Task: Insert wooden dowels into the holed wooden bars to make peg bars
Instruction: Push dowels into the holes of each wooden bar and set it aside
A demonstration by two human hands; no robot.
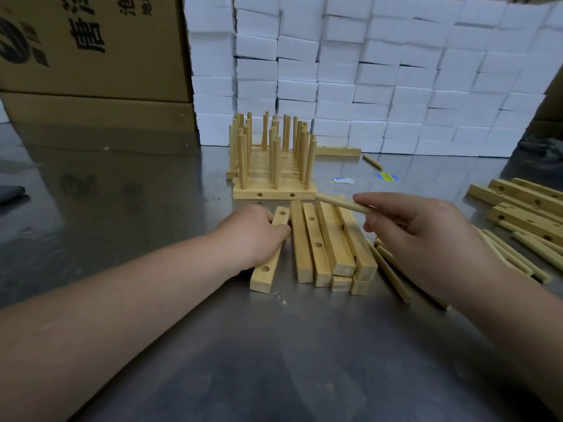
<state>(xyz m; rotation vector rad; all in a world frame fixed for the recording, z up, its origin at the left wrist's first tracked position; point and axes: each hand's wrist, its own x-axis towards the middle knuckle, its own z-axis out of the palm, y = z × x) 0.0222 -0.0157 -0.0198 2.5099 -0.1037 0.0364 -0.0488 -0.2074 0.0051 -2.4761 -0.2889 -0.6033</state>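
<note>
peg bars (274, 166) behind loose bars (323, 242), dowels (515, 254) right

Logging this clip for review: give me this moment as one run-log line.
left hand grips holed bar on table | right hand holds dowel | dowel not yet inserted | finished peg bars behind

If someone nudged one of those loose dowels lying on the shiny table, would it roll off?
Likely it rolls: the dowels are round and the table looks smooth and glossy. It seems stiff and light; the held dowel juts straight from the fingers of the right hand.
</note>
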